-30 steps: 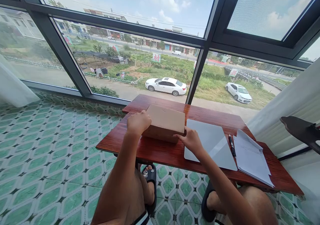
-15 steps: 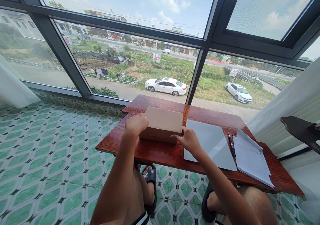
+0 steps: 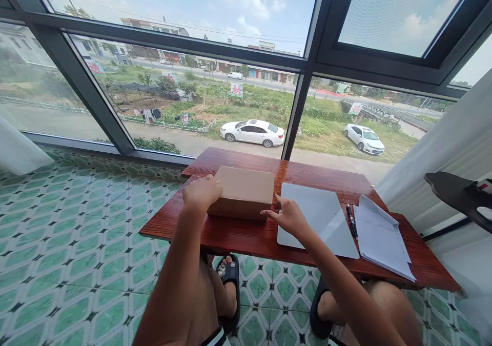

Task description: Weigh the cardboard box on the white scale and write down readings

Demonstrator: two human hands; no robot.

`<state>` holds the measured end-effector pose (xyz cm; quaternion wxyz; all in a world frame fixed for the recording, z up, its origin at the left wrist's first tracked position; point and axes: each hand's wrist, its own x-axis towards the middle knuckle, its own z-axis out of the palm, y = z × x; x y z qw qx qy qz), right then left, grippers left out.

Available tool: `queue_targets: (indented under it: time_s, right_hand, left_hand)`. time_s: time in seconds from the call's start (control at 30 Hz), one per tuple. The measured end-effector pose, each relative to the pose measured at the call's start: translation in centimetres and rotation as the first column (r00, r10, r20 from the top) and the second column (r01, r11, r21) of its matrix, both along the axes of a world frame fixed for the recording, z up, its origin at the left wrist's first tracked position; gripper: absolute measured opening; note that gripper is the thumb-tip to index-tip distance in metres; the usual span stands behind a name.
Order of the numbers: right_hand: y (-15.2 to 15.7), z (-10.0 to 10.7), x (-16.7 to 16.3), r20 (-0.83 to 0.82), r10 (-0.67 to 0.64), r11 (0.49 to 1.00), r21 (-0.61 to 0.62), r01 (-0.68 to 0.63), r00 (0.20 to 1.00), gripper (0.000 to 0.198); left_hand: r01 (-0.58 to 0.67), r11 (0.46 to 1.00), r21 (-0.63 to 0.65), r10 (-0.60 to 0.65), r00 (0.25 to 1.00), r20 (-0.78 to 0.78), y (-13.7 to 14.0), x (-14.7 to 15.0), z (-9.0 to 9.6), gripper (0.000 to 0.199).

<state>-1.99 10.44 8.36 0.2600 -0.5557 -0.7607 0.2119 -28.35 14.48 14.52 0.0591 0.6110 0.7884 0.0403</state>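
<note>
A closed brown cardboard box (image 3: 246, 184) stands on the dark red wooden table (image 3: 172, 218), left of a flat silver-grey sheet-like slab (image 3: 313, 218). At the box's left end, my left hand (image 3: 202, 192) has its fingers bent against the side and upper edge; part of them is hidden. My right hand (image 3: 290, 215) is by the box's front right corner. Its thumb and index finger are spread apart, with the thumb tip in front of the corner and the index finger beside the right face. Whether that hand touches the box is hard to tell.
A black pen (image 3: 351, 222) and a stack of white papers (image 3: 384, 238) with a curled top sheet lie at the right of the table. Large windows (image 3: 246, 100) rise behind it. A dark curved object (image 3: 453, 189) juts in from the right.
The view has shifted slightly, so box and table appear a little further left. My right hand's fingers have loosened and spread at the box's corner. My left hand stays at its left end.
</note>
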Motion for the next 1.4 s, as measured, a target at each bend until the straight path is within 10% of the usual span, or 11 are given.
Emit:
queue_targets:
  time_s: [0.23,0.53,0.7,1.1,1.4]
  right_hand:
    - [-0.8,0.0,4.8,0.039,-0.080,0.997,0.001,0.080,0.996,0.031]
    - [-2.3,-0.1,14.6,-0.005,-0.294,0.950,0.113,0.292,0.956,0.024]
    - [-3.1,-0.6,20.2,-0.010,-0.470,0.865,0.193,0.463,0.882,0.026]
    - [-5.9,-1.8,31.3,0.105,-0.720,0.694,0.128,0.708,0.686,0.021]
    - [-5.5,-3.3,30.5,0.235,-0.563,0.821,0.050,0.569,0.792,0.014]
  left_hand:
    - [0.233,0.833,0.502,-0.201,0.972,-0.119,-2.3,5.0,0.9,0.047]
    - [0.606,0.463,0.647,-0.606,0.749,-0.268,-6.2,14.5,-0.4,0.026]
    - [0.729,0.240,0.641,-0.721,0.576,-0.385,-8.2,17.9,-2.0,0.019]
    - [0.876,-0.073,0.477,-0.869,0.178,-0.461,-11.2,24.6,-5.1,0.025]
    - [0.862,-0.440,0.253,-0.785,-0.232,-0.575,-12.3,32.8,-7.2,0.026]
